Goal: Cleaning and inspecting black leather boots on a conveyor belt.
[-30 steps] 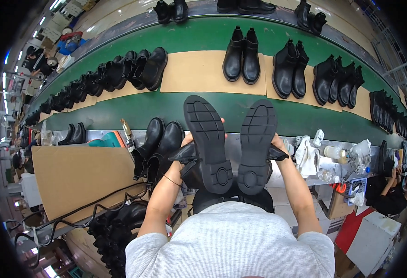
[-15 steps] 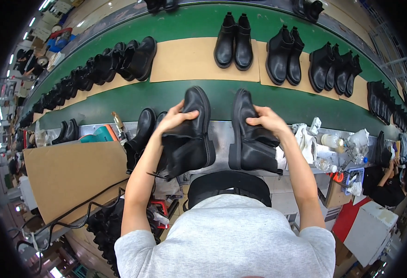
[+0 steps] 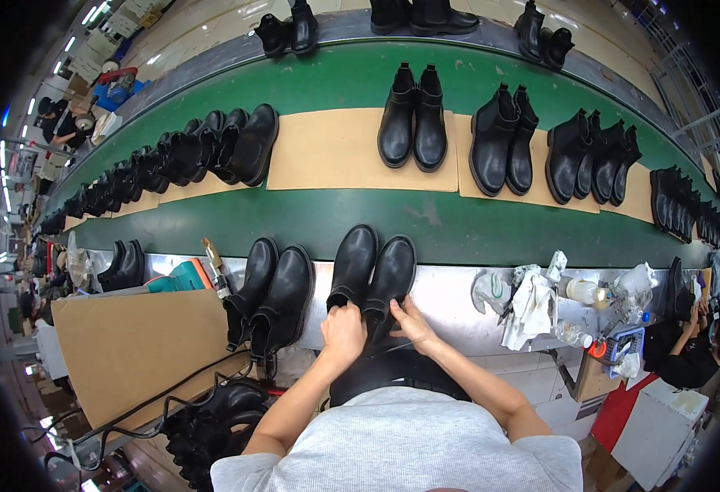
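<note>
A pair of black ankle boots stands upright side by side on the metal ledge in front of me, toes pointing away. My left hand [image 3: 344, 332] is closed on the shaft top of the left boot [image 3: 353, 261]. At the right boot [image 3: 393, 269], my right hand [image 3: 413, 325] grips the side of the shaft, the thumb and a finger showing against the leather. The lower parts of both shafts are partly hidden by my hands. Just to the left stands another pair of black boots [image 3: 288, 289], apart from my hands.
Beyond the ledge runs a green conveyor belt [image 3: 434, 221] with rows of black boots on cardboard sheets [image 3: 324, 152]. White rags [image 3: 530, 307] and plastic bottles [image 3: 587, 293] lie right. A cardboard sheet [image 3: 138, 344], a brush [image 3: 213, 258] and a teal tool [image 3: 178, 277] are left.
The two boots, held apart and tilted on their sides before, now stand together upright on the ledge. My hands have come closer together, moving from the boots' uppers to their shafts.
</note>
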Available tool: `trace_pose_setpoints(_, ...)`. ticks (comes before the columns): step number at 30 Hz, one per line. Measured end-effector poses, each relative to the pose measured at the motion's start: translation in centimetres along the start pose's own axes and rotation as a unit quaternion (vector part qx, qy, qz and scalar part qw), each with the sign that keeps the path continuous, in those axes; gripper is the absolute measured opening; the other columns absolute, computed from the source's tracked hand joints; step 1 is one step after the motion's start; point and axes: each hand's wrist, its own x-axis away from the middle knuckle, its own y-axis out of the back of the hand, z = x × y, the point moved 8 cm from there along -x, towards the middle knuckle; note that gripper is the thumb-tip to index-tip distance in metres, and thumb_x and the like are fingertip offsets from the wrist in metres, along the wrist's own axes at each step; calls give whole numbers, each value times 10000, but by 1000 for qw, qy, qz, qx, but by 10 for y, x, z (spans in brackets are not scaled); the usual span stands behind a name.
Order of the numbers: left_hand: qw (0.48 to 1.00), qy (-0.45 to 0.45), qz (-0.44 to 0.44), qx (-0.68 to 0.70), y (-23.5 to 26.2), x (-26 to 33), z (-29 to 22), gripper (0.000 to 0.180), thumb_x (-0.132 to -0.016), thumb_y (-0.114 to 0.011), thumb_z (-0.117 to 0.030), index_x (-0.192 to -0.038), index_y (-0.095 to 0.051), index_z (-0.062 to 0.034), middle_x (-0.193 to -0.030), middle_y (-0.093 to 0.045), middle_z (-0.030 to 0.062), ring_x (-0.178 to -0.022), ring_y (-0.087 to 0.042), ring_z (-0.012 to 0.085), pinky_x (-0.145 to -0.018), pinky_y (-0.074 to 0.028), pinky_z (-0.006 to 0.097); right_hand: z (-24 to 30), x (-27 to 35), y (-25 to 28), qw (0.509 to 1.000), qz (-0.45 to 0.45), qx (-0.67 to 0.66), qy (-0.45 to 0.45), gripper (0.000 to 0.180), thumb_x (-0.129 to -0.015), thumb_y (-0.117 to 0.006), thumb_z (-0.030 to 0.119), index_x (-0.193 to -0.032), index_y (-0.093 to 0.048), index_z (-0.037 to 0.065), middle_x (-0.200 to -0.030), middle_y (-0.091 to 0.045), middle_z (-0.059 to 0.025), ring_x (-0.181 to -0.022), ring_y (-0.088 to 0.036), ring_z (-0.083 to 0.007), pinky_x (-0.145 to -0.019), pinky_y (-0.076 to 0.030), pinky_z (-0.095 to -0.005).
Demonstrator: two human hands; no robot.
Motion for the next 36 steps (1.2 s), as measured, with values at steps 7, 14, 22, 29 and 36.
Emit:
trace_pose_setpoints(7,994,-8,-103,38,92,-102,41,167,-700,-655,-135,-685,-589,18,-712,-616,229,-683,-612,409,-648,-500,498,91,-5,13,984,79,81,137,562,-907,-564,324,-1373,-370,75,-1326,-434,-168,-1142,-498,-251,-850,-504,-363)
trace_pose_setpoints(14,987,36,-159,-8,158,-296,79,229,-744,-617,-179,-838,-594,29,-877,-629,266,-859,-608,433,-766,-493,490,338,-32,74,751,-213,478,402,579,-827,-625,216,-1334,-395,55,-1196,-508,-227,-1143,-473,-384,-960,-396,-440)
trace_pose_setpoints(22,928,-197,-298,103,164,-265,28,486,-796,-607,-60,-1245,-446,34,-1210,-496,224,-1143,-444,378,-972,-372,410,427,-168,107,612,-279,682,287,434,-794,-656,336,-1176,-526,174,-949,-642,-157,-955,-598,-334,-899,-378,-478)
trace_pose_setpoints(29,816,-20,217,535,42,-89,21,716,-899,-580,-284,-1452,-173,-82,-1409,-329,206,-1284,-369,318,-999,-371,428,385,-68,72,690,-348,506,383,219,-810,-618,223,-792,-595,6,-720,-631,-212,-666,-630,-370,-565,-491,-434)
trace_pose_setpoints(36,777,95,173,597,4,-80,4,788,-879,-454,-570,-1478,-89,-212,-1519,-35,113,-1329,-276,309,-958,-347,526,207,54,42,961,-153,-52,223,233,-892,-556,153,-978,-486,-52,-922,-672,-168,-874,-660,-214,-703,-541,-318)
